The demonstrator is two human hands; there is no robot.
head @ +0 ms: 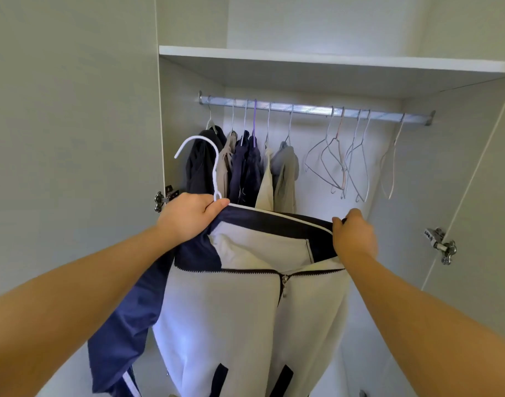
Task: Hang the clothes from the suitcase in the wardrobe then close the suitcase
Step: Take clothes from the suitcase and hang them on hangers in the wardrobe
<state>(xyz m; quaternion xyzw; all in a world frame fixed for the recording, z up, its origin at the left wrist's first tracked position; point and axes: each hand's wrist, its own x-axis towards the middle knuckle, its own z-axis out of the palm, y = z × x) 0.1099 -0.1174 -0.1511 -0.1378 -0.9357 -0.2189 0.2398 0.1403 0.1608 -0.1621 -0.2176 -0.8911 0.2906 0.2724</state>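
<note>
A white and navy zip jacket [245, 310] hangs in front of me on a white hanger [214, 167], its hook standing up above my left hand. My left hand [188, 216] grips the jacket's left shoulder and the hanger's neck. Fingers of my right hand [353, 236] pinch the navy collar edge at the jacket's right shoulder. Behind it, the wardrobe rail [317, 108] carries several hung garments [245, 167] on the left. The suitcase is out of sight.
Several bare wire hangers [340, 164] dangle from the rail's right half. A white shelf [331, 60] runs above the rail. The left door [73, 138] and the right door [474, 181] stand swung outward, each with a metal hinge.
</note>
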